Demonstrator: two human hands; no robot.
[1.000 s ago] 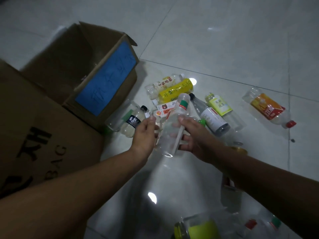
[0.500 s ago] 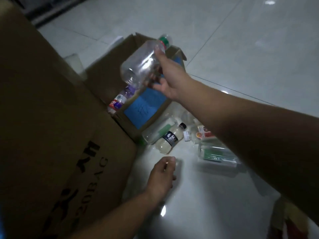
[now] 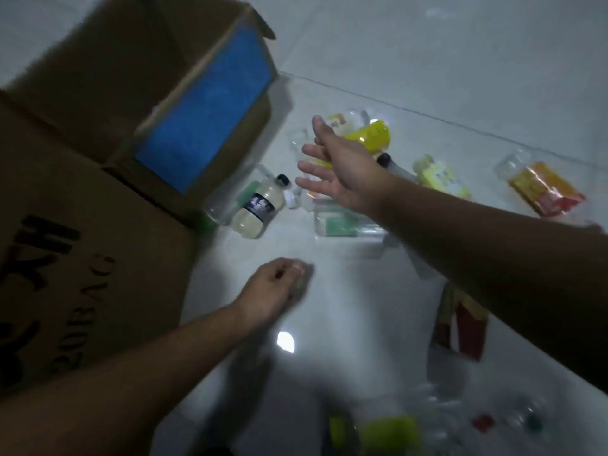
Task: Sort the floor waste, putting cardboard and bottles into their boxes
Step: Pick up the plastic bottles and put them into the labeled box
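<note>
— Where were the bottles?

— Scattered on the floor (image 3: 460,77). A pale bottle with a black cap (image 3: 255,210) lay just beside the near corner of the blue-labelled box (image 3: 204,103). A yellow bottle (image 3: 375,139) and an orange-labelled bottle (image 3: 546,189) lay farther right.

— And the hands?

— The right hand (image 3: 339,172) hung above the bottles, fingers spread, grasping nothing. The left hand (image 3: 273,287) was low over the floor, nearer the person, fingers curled. Through the blur I could not tell whether it pinched anything.

— Anything else?

— A larger cardboard box (image 3: 82,258) with dark print stood at the left, close against the blue-labelled one.
</note>
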